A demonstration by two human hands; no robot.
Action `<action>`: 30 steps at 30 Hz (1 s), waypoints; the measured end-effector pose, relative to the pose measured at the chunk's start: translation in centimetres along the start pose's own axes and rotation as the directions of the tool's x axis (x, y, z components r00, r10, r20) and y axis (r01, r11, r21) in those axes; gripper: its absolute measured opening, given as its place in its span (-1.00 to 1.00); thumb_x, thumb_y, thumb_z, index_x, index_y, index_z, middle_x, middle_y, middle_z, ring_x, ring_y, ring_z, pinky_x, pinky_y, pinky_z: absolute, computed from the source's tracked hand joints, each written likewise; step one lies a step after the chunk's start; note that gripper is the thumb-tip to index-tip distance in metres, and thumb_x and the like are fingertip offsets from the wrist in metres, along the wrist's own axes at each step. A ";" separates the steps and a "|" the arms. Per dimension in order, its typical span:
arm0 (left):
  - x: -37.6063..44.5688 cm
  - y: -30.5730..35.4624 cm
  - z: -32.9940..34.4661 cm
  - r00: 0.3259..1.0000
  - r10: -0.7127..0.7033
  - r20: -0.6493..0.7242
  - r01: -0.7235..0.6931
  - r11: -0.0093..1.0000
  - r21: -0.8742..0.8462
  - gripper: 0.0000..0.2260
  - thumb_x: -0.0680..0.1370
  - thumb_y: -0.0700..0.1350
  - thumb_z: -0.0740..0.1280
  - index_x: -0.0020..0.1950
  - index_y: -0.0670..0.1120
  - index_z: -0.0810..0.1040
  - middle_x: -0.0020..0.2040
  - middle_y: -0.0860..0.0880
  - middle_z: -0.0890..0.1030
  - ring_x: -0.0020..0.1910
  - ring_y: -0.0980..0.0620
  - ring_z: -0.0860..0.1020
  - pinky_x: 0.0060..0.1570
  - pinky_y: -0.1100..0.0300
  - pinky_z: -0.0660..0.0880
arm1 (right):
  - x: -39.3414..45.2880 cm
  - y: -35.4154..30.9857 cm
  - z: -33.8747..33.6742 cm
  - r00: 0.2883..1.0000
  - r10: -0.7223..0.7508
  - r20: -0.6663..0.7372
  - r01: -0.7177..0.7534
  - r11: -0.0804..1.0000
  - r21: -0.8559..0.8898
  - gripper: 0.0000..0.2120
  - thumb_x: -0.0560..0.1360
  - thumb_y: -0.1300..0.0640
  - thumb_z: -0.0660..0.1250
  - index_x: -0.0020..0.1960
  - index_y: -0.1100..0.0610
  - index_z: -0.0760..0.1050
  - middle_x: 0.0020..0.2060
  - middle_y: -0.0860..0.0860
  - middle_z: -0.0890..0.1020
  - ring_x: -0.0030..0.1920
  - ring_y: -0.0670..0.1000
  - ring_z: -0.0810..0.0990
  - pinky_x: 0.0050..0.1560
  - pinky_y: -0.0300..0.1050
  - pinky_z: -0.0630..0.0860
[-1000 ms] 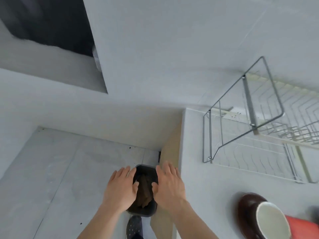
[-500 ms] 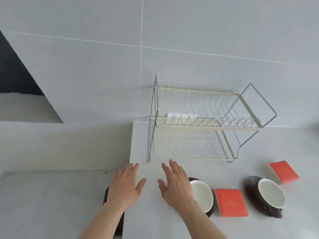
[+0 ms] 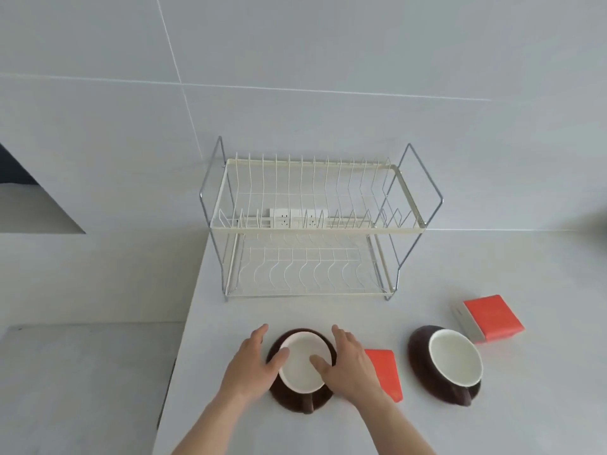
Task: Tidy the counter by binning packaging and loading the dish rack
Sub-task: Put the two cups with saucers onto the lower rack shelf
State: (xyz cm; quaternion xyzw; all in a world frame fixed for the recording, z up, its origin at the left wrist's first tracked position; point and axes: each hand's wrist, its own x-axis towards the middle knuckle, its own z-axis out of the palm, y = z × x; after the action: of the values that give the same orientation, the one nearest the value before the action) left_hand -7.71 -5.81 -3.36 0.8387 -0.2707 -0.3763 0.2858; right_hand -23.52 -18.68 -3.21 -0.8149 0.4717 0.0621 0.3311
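A brown cup with a white inside [image 3: 299, 367] stands on a brown saucer [image 3: 295, 400] at the counter's front left. My left hand [image 3: 253, 366] is at its left side and my right hand [image 3: 353, 367] at its right, fingers spread, both thumbs over the cup's rim. Neither hand has closed around it. A second brown cup [image 3: 455, 357] on its saucer [image 3: 416, 354] stands to the right. One orange box [image 3: 387, 372] lies partly under my right hand; another orange box [image 3: 492, 318] lies at the far right. The two-tier wire dish rack [image 3: 315, 229] stands empty behind.
The counter's left edge [image 3: 184, 323] drops to a lower grey floor area. White wall sockets [image 3: 285, 220] show through the rack. The tiled wall rises directly behind the rack.
The view swung right from the dark bin on the floor to the counter. Both hands left the bin and moved up to either side of the left cup.
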 end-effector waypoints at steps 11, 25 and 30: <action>-1.1 -0.1 2.4 0.972 -0.235 0.009 0.234 0.969 -0.082 -0.33 0.47 0.19 0.35 0.52 0.03 0.23 0.38 -0.02 0.52 0.33 -0.04 0.48 0.29 0.01 0.42 | 1.3 1.6 0.7 0.995 -0.053 0.089 0.081 0.931 -0.356 -0.44 0.50 -0.27 0.17 0.26 0.15 0.40 0.19 0.08 0.57 0.32 0.15 0.43 0.51 0.14 0.11; -1.3 0.1 0.6 0.973 -0.229 -0.016 0.218 0.944 -0.249 -0.84 0.38 0.11 0.44 -0.11 0.09 0.60 -0.02 0.08 0.67 0.03 0.05 0.61 0.17 -0.04 0.55 | 2.0 0.0 -0.1 0.996 0.003 0.086 0.006 0.994 -0.112 -0.60 0.48 -0.16 0.26 0.12 0.14 0.48 0.05 0.06 0.57 0.09 0.12 0.54 0.16 -0.01 0.48; -0.2 1.6 -1.7 0.982 -0.181 -0.052 0.153 0.928 -0.339 -0.75 0.27 0.17 0.45 -0.12 0.12 0.66 -0.02 0.08 0.70 0.03 0.04 0.65 0.13 -0.07 0.59 | 3.1 -1.7 -1.5 1.000 0.014 0.019 -0.015 0.998 0.056 -0.54 0.42 -0.19 0.30 0.16 0.12 0.49 0.02 0.04 0.55 0.05 0.11 0.55 0.03 -0.05 0.49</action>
State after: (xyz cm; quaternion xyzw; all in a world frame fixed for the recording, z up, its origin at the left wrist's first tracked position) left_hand -6.84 -6.32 -1.22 0.8129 -0.1189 -0.4050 0.4013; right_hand -20.76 -21.28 -2.51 -0.8012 0.4761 0.0587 0.3578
